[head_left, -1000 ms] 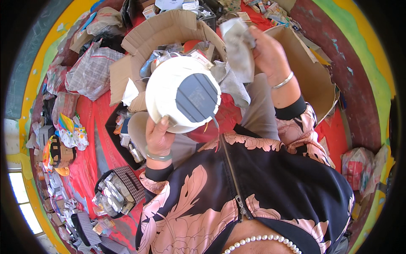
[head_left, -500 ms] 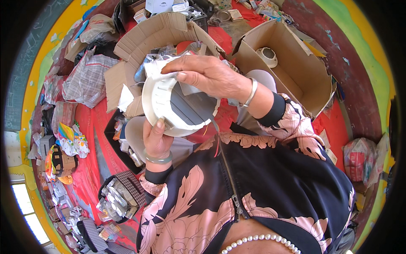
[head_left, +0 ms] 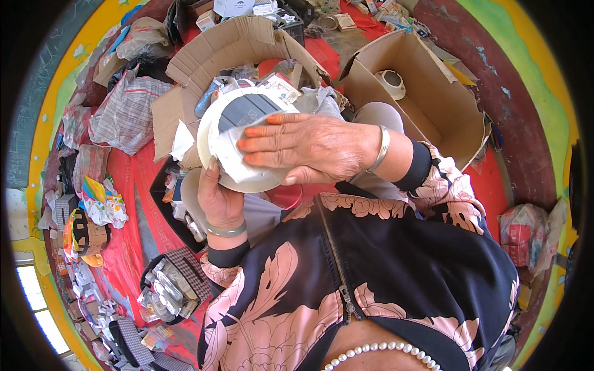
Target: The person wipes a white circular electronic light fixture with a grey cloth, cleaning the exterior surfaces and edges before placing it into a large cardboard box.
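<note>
In front of me is a round white plastic fixture (head_left: pixel 206 133) with a dark grey panel (head_left: pixel 238 111) set in its face, facing up. My left hand (head_left: pixel 221 201) grips its lower left rim, thumb on top and fingers hidden beneath. Spread flat over the lower part of the panel, my right hand (head_left: pixel 297 148) presses a thin whitish cloth (head_left: pixel 232 145) against it. Orange shows on the fingertips of that hand. A similar white round fixture (head_left: pixel 391 83) lies in the cardboard box (head_left: pixel 442 117) on the right.
Beyond the fixture stands an open cardboard box (head_left: pixel 223 46) filled with mixed packets. At my left are a dark bin (head_left: pixel 164 191), a checked container (head_left: pixel 195 275) of white pieces and a plaid bag (head_left: pixel 127 114). Red sheeting (head_left: pixel 133 216) covers the floor.
My right hand has moved from the far rim down onto the face, carrying the cloth across the panel. The fixture has turned and tilted, with more of its dark panel at the far side.
</note>
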Tool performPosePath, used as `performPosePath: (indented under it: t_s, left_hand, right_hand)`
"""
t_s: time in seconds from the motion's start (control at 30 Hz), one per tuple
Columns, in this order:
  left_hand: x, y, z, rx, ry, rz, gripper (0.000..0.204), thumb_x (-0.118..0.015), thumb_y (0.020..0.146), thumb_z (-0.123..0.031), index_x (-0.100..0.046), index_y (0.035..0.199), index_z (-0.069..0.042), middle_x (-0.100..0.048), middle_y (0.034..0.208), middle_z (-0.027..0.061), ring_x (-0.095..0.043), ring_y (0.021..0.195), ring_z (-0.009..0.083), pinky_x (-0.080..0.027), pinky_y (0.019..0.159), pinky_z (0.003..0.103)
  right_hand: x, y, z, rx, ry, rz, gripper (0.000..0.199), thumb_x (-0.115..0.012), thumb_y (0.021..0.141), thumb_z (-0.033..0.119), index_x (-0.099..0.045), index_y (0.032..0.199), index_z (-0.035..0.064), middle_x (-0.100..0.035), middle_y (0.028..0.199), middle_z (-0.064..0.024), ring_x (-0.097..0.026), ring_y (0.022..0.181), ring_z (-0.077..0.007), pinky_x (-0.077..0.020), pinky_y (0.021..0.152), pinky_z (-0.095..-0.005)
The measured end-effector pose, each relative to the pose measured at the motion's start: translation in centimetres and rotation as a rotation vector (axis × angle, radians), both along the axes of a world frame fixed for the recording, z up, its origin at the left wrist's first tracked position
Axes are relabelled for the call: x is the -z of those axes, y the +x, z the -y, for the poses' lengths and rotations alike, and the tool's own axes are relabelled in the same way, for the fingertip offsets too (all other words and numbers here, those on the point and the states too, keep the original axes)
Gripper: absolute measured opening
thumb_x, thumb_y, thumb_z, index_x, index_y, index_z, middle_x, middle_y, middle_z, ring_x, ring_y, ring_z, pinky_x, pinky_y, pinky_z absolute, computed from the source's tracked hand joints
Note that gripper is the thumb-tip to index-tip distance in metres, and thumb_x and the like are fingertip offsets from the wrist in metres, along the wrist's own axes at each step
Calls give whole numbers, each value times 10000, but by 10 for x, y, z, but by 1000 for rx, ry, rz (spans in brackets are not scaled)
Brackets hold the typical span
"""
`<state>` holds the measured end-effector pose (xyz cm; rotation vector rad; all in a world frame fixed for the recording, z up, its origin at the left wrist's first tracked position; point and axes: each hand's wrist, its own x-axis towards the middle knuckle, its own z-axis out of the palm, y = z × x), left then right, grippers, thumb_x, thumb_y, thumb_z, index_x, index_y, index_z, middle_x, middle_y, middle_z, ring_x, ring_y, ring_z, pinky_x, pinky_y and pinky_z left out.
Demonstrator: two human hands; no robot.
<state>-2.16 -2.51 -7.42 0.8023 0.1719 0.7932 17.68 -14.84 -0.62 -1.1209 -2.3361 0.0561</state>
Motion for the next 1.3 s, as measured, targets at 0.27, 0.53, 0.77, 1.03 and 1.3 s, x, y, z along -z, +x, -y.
performPosePath:
  t_s: [0.27,0.53,0.77,1.03,1.3]
  left_hand:
    - [0,6,7,19,-4,-15,465,-529,892,-169,-406,1269,75,-517,1238,140,-496,1146,236,-361,996,364]
    - [3,2,1,108,-23,63,461,-519,897,-181,-407,1275,57,-503,1257,140,-497,1146,233,-360,996,367]
    - [7,6,5,-27,-56,-44,485,-545,887,-176,-392,1285,54,-499,1257,125,-488,1154,229,-365,997,369]
    - [-3,15,15,81,-30,-61,473,-537,896,-169,-384,1285,53,-494,1249,130,-488,1150,236,-371,990,357]
    - [-6,17,15,72,-10,-66,458,-535,897,-129,-386,1298,35,-516,1230,121,-505,1134,225,-380,988,361]
  right_hand:
    - [4,18,-15,293,24,-6,589,-279,954,447,-318,1387,50,-275,1450,-150,-242,1347,-315,-161,1110,-435]
    - [-4,-10,-4,12,20,53,537,-308,959,404,-363,1360,51,-300,1443,-132,-263,1339,-311,-187,1102,-427]
    - [18,26,-10,307,-11,-89,529,-305,963,361,-341,1372,27,-300,1434,-166,-230,1350,-330,-188,1108,-419]
    - [3,-2,-20,163,78,36,536,-334,954,371,-337,1372,36,-284,1446,-147,-249,1344,-316,-184,1102,-429]
    - [21,6,-18,316,169,-118,476,-425,925,296,-423,1299,1,-388,1370,-170,-309,1311,-303,-225,1093,-404]
